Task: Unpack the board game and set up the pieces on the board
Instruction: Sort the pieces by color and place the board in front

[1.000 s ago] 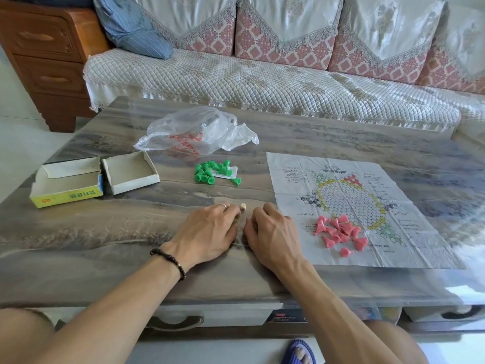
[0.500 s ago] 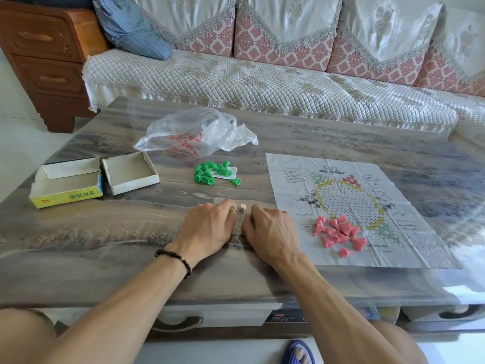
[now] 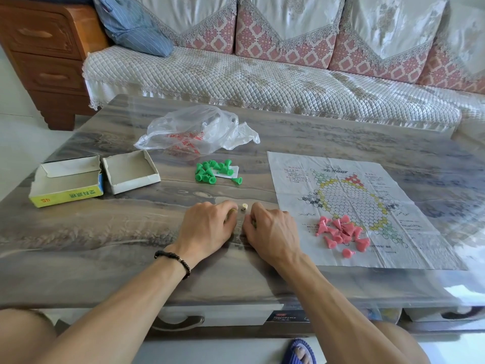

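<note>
At frame centre I have both hands down on the table (image 3: 105, 258), knuckles up, fingers curled under. The left hand (image 3: 207, 227) seems to pinch something small and yellowish at its fingertips; the right hand (image 3: 270, 229) is curled the same way, but I cannot tell what, if anything, it holds. Between the two sets of fingertips stands a small cream piece (image 3: 244, 206), apart from both. A dark bead bracelet (image 3: 173, 258) circles my left wrist.

Right of my hands lies the paper board (image 3: 341, 193), spread flat, with a heap of pink pieces (image 3: 341, 232) on its lower part. Above my hands, a cluster of green pieces (image 3: 210, 171) lies on the table beside a small white packet (image 3: 231, 171). Further up is a crumpled clear plastic bag (image 3: 194, 130). At left of frame sit the open yellow box (image 3: 65, 185) and its white tray (image 3: 131, 172), side by side. A quilted sofa (image 3: 262, 74) fills the top of frame
</note>
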The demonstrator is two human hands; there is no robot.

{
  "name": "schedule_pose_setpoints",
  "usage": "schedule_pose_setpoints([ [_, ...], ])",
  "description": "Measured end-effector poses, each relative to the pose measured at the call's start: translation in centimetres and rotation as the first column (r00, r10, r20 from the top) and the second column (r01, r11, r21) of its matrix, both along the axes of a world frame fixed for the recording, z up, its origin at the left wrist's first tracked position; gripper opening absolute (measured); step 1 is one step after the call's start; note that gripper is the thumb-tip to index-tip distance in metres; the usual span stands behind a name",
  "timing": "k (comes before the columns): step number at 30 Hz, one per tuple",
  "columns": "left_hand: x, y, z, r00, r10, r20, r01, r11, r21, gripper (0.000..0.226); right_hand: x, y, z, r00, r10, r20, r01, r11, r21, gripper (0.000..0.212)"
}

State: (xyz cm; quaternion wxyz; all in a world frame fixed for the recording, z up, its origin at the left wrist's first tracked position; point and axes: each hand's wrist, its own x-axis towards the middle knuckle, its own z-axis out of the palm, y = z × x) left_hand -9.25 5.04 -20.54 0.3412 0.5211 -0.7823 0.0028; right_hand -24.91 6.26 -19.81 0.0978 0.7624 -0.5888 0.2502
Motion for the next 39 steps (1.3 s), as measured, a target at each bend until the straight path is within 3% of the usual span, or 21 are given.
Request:
schedule_pose_setpoints([
  [5, 0.3, -0.2, 0.9, 0.969, 0.083, -0.232, -0.056, 0.991, 0.119, 0.015, 0.0, -0.2, 0.1, 0.997, -0.036, 0.069, 0.037, 0.999, -0.005, 0.032],
  [11, 0.5, -0.9, 1.6, 0.857, 0.154, -0.491, -0.026, 0.966, 0.258, 0.012, 0.0, -0.5, 0.3, 0.995, 0.016, 0.097, -0.013, 0.999, -0.030, 0.032],
  [14, 0.3, -1.1, 2.2, 0.827, 0.160, -0.540, -0.008, 0.962, 0.273, 0.014, -0.1, -0.7, 0.4, 0.973, 0.000, 0.230, -0.010, 0.999, 0.041, 0.030],
  [18, -0.2, -1.2, 2.8, 0.828, 0.141, -0.543, 0.009, 0.964, 0.265, 0.014, -0.6, -1.9, 1.9, 0.853, -0.132, 0.504, 0.020, 0.975, 0.223, 0.023],
  [22, -2.0, -1.5, 3.9, 0.842, 0.101, -0.530, 0.039, 0.969, 0.245, 0.014, -2.6, -3.2, 4.2, 0.776, -0.156, 0.611, 0.014, 0.973, 0.231, 0.023],
  [31, -13.4, -4.2, 6.9, 0.858, -0.072, -0.508, 0.212, 0.951, 0.224, 0.014, -14.5, -4.8, 6.3, 0.754, -0.292, 0.589, 0.213, 0.956, 0.202, 0.027],
  [39, -29.1, -8.0, 5.7, 0.885, -0.233, -0.404, 0.375, 0.870, 0.319, 0.026, -28.2, -5.5, 5.7, 0.647, -0.509, 0.567, 0.499, 0.845, 0.189, 0.028],
])
